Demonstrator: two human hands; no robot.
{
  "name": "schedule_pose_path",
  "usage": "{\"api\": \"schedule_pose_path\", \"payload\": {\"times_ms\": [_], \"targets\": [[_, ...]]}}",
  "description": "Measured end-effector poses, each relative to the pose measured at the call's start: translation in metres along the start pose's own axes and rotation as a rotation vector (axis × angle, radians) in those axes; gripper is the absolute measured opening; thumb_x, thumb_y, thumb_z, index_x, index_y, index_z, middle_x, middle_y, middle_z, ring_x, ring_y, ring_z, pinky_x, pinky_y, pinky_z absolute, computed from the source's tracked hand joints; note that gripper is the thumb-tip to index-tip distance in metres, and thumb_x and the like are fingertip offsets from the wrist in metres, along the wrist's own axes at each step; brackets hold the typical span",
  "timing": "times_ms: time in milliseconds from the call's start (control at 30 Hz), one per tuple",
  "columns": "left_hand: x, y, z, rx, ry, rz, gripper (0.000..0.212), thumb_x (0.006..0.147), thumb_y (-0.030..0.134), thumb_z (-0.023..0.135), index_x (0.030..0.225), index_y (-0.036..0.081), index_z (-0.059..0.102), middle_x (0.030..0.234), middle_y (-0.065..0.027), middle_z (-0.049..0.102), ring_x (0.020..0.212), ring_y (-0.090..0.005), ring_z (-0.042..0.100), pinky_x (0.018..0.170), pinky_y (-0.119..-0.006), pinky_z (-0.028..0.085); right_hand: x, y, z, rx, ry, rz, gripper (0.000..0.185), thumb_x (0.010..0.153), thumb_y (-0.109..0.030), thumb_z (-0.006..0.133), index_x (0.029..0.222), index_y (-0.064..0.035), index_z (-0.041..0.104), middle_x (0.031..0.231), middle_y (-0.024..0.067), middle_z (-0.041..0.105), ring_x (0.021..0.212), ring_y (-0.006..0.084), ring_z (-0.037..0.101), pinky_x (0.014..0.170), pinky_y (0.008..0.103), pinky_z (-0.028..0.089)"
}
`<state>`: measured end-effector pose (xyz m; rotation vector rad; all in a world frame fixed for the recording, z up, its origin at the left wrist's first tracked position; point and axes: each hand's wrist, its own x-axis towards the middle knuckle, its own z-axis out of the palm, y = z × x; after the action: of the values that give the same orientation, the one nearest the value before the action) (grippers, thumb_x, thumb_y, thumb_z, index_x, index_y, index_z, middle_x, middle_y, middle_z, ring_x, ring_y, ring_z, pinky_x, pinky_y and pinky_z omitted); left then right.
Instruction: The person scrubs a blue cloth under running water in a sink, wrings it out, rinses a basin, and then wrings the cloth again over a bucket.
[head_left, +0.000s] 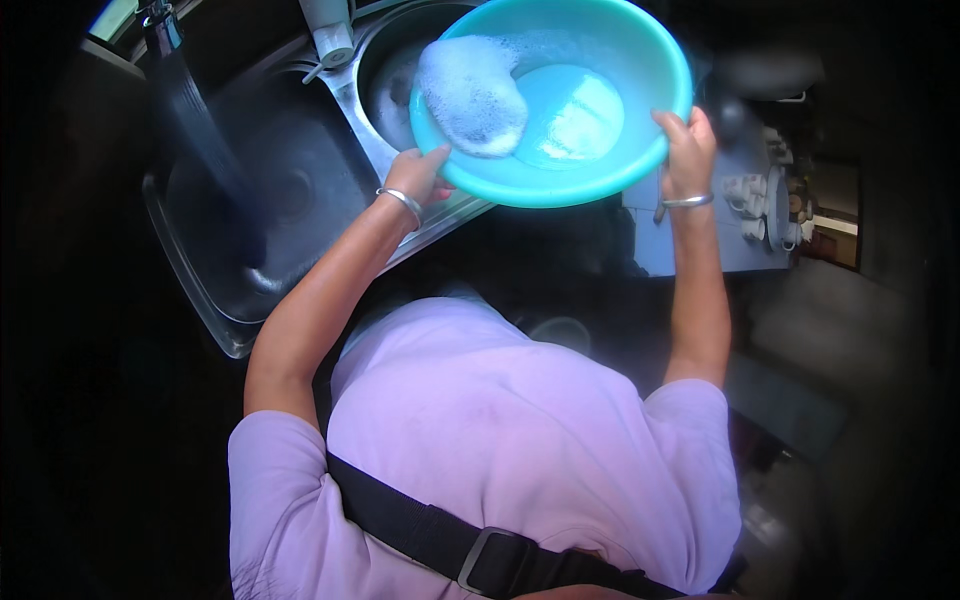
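A turquoise plastic basin (592, 187) is held up over the round sink bowl and the counter's front edge. My left hand (418, 174) grips its near-left rim, thumb on top. On the right side of the rim, my right hand (688, 150) holds on with the thumb over the edge. White soap foam (476, 105) clings in a heap to the left inner wall. The basin's bottom shines with wet glare; how much liquid it holds I cannot tell. Both wrists carry a silver-coloured bangle.
At left lies a rectangular steel sink (259, 180) under a chrome faucet (161, 34). The round sink bowl (382, 97) is partly hidden by the basin. A white container (330, 37) stands behind. At right, several white mugs (750, 196) stand near a round tray (778, 210) on a light surface.
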<state>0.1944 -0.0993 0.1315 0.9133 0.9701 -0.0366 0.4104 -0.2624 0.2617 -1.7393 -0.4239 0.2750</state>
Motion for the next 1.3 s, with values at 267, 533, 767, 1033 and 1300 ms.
{"api": "schedule_pose_path", "payload": {"times_ms": [267, 533, 767, 1033, 1300], "targets": [[0.015, -0.005, 0.006, -0.163, -0.093, -0.098, 0.029, 0.087, 0.028, 0.05, 0.09, -0.001, 0.055, 0.073, -0.0073, 0.057, 0.056, -0.0106, 0.053, 0.044, -0.018, 0.044, 0.015, -0.032, 0.025, -0.213, -0.029, -0.061, 0.018, 0.071, -0.01, 0.065, 0.076, -0.0022, 0.05, 0.059, 0.002, 0.052, 0.043, 0.0049, 0.045, 0.035, 0.0182, 0.032], [0.029, 0.0, 0.021, -0.267, -0.176, -0.246, 0.021, 0.088, 0.022, 0.046, 0.086, 0.001, 0.05, 0.068, -0.0046, 0.051, 0.051, -0.0094, 0.045, 0.041, -0.019, 0.037, 0.033, -0.077, 0.058, -0.525, -0.181, -0.143, 0.029, 0.075, -0.028, 0.065, 0.068, -0.0048, 0.05, 0.05, -0.0016, 0.046, 0.039, 0.0034, 0.043, 0.034, 0.0167, 0.032], [0.036, -0.004, 0.034, -0.454, -0.455, -0.312, 0.015, 0.086, 0.019, 0.046, 0.089, 0.004, 0.048, 0.07, -0.0041, 0.051, 0.051, -0.0102, 0.044, 0.037, -0.019, 0.032, 0.037, -0.124, 0.094, -0.773, -0.333, -0.219, 0.031, 0.079, -0.034, 0.061, 0.07, -0.006, 0.052, 0.052, -0.0021, 0.045, 0.041, 0.0043, 0.041, 0.038, 0.0177, 0.031], [0.025, -0.009, 0.047, -0.553, -0.577, -0.322, 0.016, 0.087, 0.018, 0.045, 0.094, 0.004, 0.047, 0.074, -0.0058, 0.053, 0.051, -0.0114, 0.044, 0.038, -0.019, 0.032, 0.015, -0.147, 0.118, -0.733, -0.33, -0.37, 0.027, 0.078, -0.026, 0.064, 0.07, -0.0035, 0.049, 0.054, 0.0033, 0.049, 0.041, 0.0109, 0.047, 0.038, 0.0245, 0.037], [-0.059, 0.007, 0.008, -0.583, -0.439, -0.199, 0.029, 0.087, 0.022, 0.05, 0.102, -0.002, 0.045, 0.089, -0.0137, 0.057, 0.066, -0.0162, 0.058, 0.048, -0.02, 0.046, 0.041, -0.108, 0.023, -0.472, -0.265, -0.138, 0.029, 0.078, -0.033, 0.064, 0.077, -0.0063, 0.053, 0.056, -0.0026, 0.05, 0.044, 0.0018, 0.045, 0.038, 0.0135, 0.034]]}}
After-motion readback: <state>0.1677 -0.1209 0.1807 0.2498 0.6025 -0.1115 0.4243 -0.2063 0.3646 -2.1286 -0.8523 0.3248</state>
